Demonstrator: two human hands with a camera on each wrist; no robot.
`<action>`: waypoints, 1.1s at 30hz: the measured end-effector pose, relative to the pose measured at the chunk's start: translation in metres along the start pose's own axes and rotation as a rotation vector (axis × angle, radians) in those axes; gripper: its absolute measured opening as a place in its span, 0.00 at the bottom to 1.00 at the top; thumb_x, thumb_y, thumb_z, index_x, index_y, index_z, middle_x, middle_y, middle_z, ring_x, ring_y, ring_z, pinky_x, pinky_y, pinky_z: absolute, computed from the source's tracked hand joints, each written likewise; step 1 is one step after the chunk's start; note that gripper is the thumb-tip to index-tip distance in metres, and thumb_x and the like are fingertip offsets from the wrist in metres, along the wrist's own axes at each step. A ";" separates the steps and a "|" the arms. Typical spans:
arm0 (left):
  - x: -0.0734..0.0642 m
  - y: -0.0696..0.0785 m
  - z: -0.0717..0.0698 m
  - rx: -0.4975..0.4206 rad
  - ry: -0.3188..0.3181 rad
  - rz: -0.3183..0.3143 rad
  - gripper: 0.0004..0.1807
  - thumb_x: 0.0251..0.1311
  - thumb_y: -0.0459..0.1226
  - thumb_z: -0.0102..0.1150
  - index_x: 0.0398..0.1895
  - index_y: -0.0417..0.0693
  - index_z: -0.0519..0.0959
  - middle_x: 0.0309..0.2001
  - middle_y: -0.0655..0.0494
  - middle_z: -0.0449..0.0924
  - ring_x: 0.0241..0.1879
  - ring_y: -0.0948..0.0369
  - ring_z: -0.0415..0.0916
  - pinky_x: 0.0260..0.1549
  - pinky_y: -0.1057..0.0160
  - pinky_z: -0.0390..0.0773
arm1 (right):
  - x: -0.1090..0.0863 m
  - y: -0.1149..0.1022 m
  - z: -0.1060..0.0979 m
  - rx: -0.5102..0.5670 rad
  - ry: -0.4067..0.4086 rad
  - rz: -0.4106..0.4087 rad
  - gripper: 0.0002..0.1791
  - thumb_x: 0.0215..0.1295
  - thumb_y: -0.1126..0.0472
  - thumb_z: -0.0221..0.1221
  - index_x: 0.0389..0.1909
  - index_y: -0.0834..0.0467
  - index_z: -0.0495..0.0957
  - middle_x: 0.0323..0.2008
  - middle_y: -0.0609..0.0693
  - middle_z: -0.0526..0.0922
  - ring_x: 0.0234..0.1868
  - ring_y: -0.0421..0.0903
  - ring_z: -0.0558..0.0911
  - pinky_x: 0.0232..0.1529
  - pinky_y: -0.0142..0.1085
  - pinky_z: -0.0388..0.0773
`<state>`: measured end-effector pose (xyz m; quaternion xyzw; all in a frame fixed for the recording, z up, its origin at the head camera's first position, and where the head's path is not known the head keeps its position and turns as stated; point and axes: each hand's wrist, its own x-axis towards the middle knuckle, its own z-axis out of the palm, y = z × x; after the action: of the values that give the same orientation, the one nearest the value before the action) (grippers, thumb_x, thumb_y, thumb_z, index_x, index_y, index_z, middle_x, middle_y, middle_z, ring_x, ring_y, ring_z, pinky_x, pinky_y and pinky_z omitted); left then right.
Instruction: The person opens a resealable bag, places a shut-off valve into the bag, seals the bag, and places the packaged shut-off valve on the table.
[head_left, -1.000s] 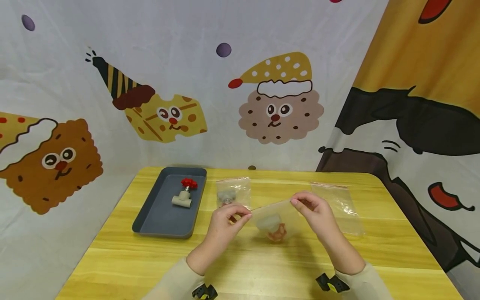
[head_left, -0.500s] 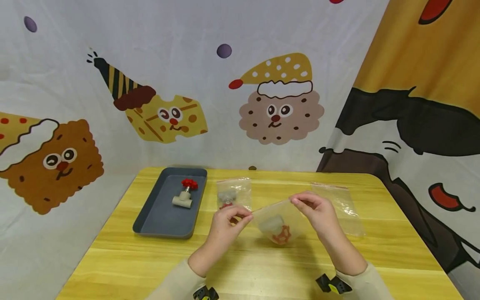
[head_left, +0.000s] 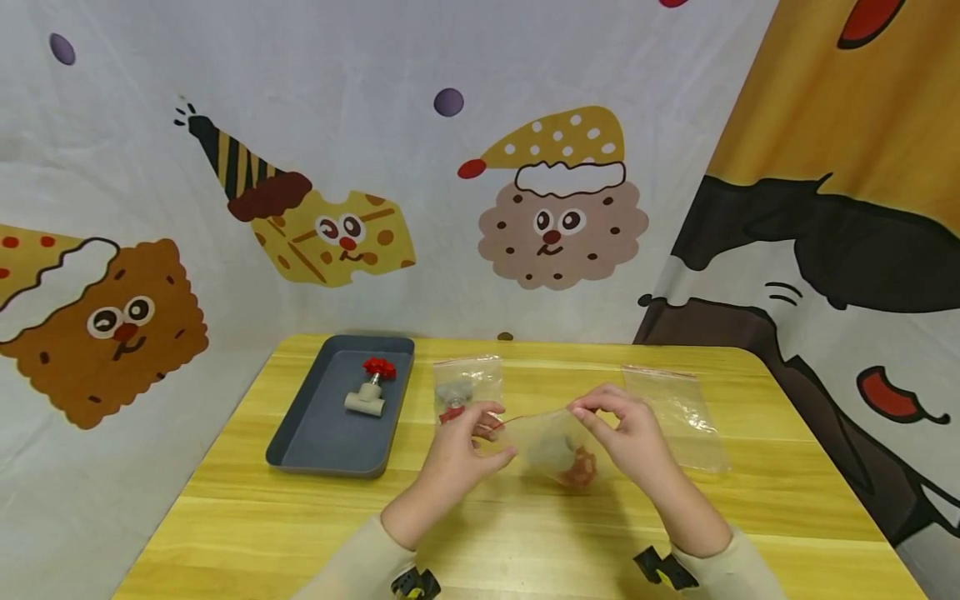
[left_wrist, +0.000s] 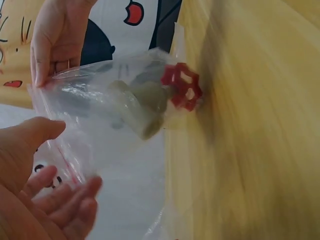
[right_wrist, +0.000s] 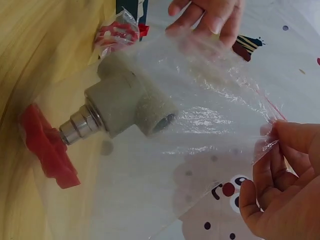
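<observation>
The left hand (head_left: 463,443) has released its pinch, fingers spread; the right hand (head_left: 627,427) still pinches the zip bag (head_left: 542,440), the red-wheeled valve (right_wrist: 110,107) inside hanging below both.

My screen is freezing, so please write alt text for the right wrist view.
The right hand pinches the edge of a clear plastic bag holding a pale valve with a red wheel. The left hand is at the bag's far side; whether it touches is unclear. Beyond, a second red wheel, also bagged, lies on the wooden table.
</observation>
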<state>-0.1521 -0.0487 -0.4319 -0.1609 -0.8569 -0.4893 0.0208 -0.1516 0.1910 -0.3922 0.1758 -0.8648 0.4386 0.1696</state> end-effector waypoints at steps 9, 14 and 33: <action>0.014 0.022 0.008 0.079 -0.061 0.149 0.26 0.55 0.52 0.64 0.57 0.60 0.75 0.59 0.61 0.73 0.60 0.60 0.68 0.57 0.51 0.71 | 0.000 -0.006 0.007 -0.005 -0.011 -0.030 0.04 0.61 0.63 0.62 0.32 0.53 0.84 0.31 0.43 0.82 0.35 0.35 0.78 0.36 0.30 0.76; 0.020 0.033 0.014 0.066 -0.041 0.178 0.13 0.60 0.49 0.60 0.46 0.62 0.81 0.47 0.67 0.79 0.49 0.66 0.75 0.49 0.58 0.77 | 0.000 -0.009 0.012 0.001 -0.020 -0.024 0.04 0.59 0.63 0.63 0.32 0.52 0.85 0.31 0.40 0.81 0.35 0.35 0.78 0.37 0.31 0.76; 0.025 0.029 0.019 0.038 0.038 0.221 0.07 0.58 0.45 0.62 0.34 0.56 0.86 0.34 0.66 0.84 0.35 0.71 0.77 0.35 0.70 0.78 | -0.003 -0.009 0.016 -0.001 -0.025 -0.053 0.03 0.59 0.60 0.64 0.31 0.49 0.85 0.33 0.41 0.83 0.36 0.38 0.81 0.35 0.31 0.80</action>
<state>-0.1646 -0.0130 -0.4129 -0.2445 -0.8426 -0.4705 0.0939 -0.1473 0.1731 -0.3962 0.2041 -0.8622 0.4311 0.1705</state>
